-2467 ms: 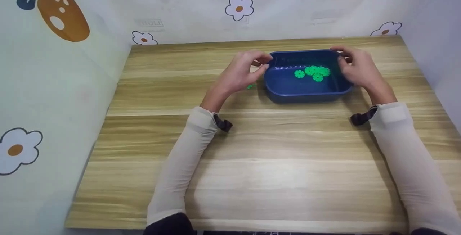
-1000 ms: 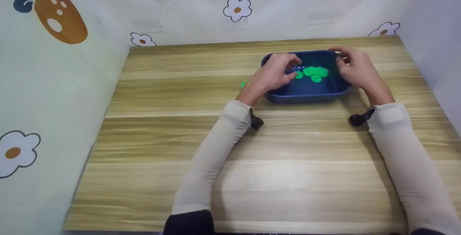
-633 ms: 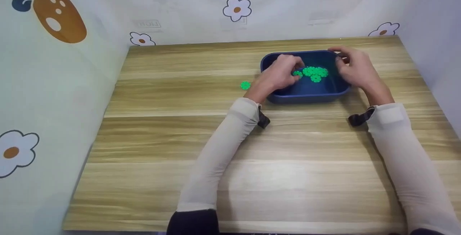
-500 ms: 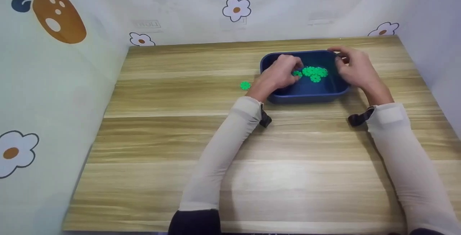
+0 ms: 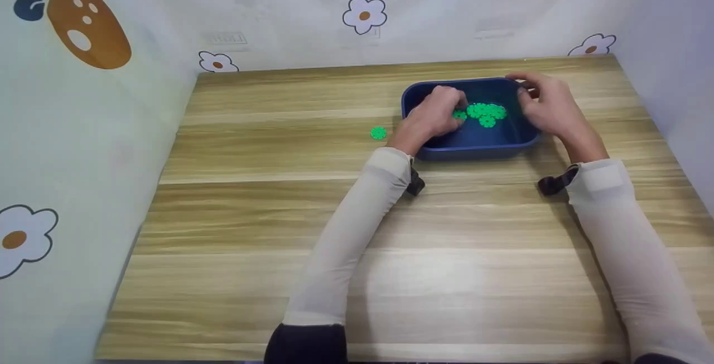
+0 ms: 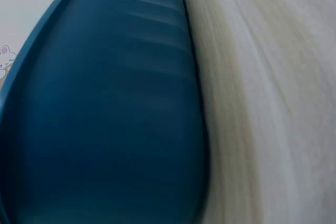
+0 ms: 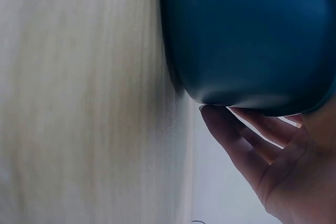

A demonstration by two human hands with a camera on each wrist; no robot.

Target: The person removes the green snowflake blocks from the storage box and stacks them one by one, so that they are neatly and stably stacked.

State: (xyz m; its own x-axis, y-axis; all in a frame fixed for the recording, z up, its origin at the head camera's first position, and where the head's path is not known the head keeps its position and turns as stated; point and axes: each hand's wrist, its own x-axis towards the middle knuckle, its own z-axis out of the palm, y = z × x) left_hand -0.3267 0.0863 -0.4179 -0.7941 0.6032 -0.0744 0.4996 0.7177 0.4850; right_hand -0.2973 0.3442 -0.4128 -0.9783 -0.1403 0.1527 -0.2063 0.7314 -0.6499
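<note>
A dark blue plastic bin (image 5: 474, 153) stands toward the back right of the table. Inside it lies a small cluster of green notched discs (image 5: 486, 112), like snowflake building pieces. My left hand (image 5: 432, 114) reaches over the bin's left end, thumb and fingers closed about a separate green disc (image 5: 459, 115), partly hidden by them. My right hand (image 5: 552, 103) grips the right end, thumb inside the rim and fingers outside. In the right wrist view its fingers (image 7: 239, 153) lie against the outer wall. The left wrist view shows the bin's wall (image 6: 115, 103) but no hand.
One more green disc (image 5: 378, 133) lies on the wooden table (image 5: 268, 208), left of the bin. Patterned white walls (image 5: 290, 24) border the table at the back and left; a plain wall (image 5: 678, 74) stands at the right.
My left hand has gone from the bin's left rim into the bin and closed on a disc there. The disc on the table is now uncovered. My right hand keeps its grip.
</note>
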